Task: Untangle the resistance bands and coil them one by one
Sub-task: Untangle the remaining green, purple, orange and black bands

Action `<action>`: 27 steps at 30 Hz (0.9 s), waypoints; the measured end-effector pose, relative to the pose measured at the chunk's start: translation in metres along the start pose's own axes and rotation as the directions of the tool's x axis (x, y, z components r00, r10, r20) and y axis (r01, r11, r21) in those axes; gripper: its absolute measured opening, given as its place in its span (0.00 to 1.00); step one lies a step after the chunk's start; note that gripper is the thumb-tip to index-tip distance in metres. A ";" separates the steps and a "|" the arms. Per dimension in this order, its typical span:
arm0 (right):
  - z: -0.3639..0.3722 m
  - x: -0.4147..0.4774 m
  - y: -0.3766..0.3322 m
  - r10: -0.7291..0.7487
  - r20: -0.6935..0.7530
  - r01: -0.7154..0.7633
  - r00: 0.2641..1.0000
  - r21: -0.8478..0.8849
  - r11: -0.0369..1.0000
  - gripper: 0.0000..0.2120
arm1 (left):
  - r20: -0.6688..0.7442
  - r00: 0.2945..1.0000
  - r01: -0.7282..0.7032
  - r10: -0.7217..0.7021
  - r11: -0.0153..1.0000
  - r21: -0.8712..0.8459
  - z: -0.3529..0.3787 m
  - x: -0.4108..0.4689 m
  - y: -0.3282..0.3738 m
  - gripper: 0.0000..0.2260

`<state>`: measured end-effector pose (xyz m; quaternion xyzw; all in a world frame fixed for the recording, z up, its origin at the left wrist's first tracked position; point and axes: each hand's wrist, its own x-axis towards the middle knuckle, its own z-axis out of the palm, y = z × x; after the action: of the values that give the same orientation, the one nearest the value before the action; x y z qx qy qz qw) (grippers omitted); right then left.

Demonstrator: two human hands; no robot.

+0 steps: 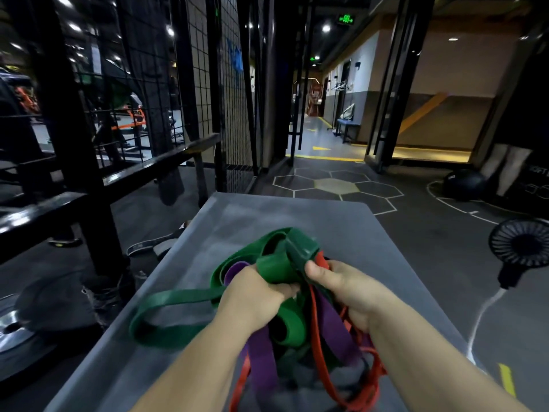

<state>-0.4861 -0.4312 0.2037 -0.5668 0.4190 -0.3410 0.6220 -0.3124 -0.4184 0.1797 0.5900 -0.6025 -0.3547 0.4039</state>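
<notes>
As left hand (255, 295) grips green band (178, 298) | right hand (350, 289) clamps it

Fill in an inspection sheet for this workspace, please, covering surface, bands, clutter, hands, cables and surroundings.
Surface: grey table, bands at its near end.
Job's things: green band, purple band and red band tangled in one bundle, none coiled.
Clutter: nothing seen.
Grippers: left hand and right hand both grip the green band atop the tangle.
Cables: white cable hangs from a black fan right of the table.
Surroundings: black mesh cage left, medicine ball on the floor ahead right.
</notes>
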 end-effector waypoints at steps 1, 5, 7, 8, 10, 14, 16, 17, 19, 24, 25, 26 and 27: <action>0.000 0.000 0.002 -0.017 0.047 0.019 0.999 -0.025 1.000 0.49 | 0.015 1.000 -0.006 0.006 1.000 0.002 0.000 0.000 -0.001 0.14; -0.001 -0.003 0.001 -0.061 0.152 0.071 0.986 -0.063 0.995 0.44 | 0.031 0.999 0.027 -0.026 0.999 -0.032 -0.005 -0.004 0.005 0.09; 0.004 -0.003 0.000 -0.074 0.101 0.082 0.992 -0.077 0.994 0.33 | 0.032 0.999 0.013 -0.013 1.000 0.005 -0.005 -0.005 0.006 0.13; 0.009 -0.002 0.000 -0.085 0.052 0.089 0.995 -0.078 0.993 0.28 | 0.038 0.999 0.004 -0.004 1.000 0.019 -0.005 -0.005 0.007 0.17; 0.013 0.001 0.003 -0.099 -0.062 0.098 0.993 -0.021 0.995 0.21 | 0.040 0.999 0.018 -0.019 1.000 0.020 -0.005 -0.005 0.007 0.23; 0.012 0.004 0.006 -0.116 -0.241 0.121 0.964 0.003 0.993 0.12 | 0.052 0.999 -0.008 0.002 0.993 0.120 -0.005 -0.006 0.013 0.24; 0.012 0.005 0.008 -0.125 -0.222 0.127 0.967 -0.002 0.992 0.12 | 0.090 0.996 -0.035 0.019 0.984 0.176 -0.006 -0.006 0.014 0.23; 0.013 0.006 0.009 -0.125 -0.199 0.128 0.972 0.002 0.992 0.14 | 0.118 0.993 -0.038 0.016 0.983 0.181 -0.007 -0.007 0.014 0.21; 0.014 0.007 0.012 -0.124 -0.180 0.127 0.976 0.006 0.992 0.18 | 0.169 0.986 -0.032 0.003 0.985 0.168 -0.008 -0.009 0.014 0.18; 0.012 0.008 0.009 -0.145 -0.235 0.181 0.961 0.136 0.974 0.09 | 0.172 0.985 -0.035 0.005 0.985 0.169 -0.016 -0.009 0.017 0.31; 0.011 0.008 0.005 -0.143 -0.257 0.192 0.956 0.180 0.965 0.10 | 0.179 0.984 -0.055 0.023 0.983 0.175 -0.021 -0.009 0.020 0.29; 0.008 0.008 -0.001 -0.135 -0.294 0.205 0.946 0.225 0.953 0.10 | 0.190 0.981 -0.079 0.044 0.980 0.183 -0.027 -0.009 0.025 0.25; 0.004 0.009 -0.007 -0.122 -0.337 0.219 0.933 0.266 0.939 0.09 | 0.203 0.978 -0.096 0.056 0.976 0.194 -0.033 -0.009 0.028 0.22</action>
<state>-0.4783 -0.4386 0.2095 -0.4389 0.4053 -0.5399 0.5930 -0.2945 -0.4067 0.2187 0.5666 -0.6945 -0.3321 0.2938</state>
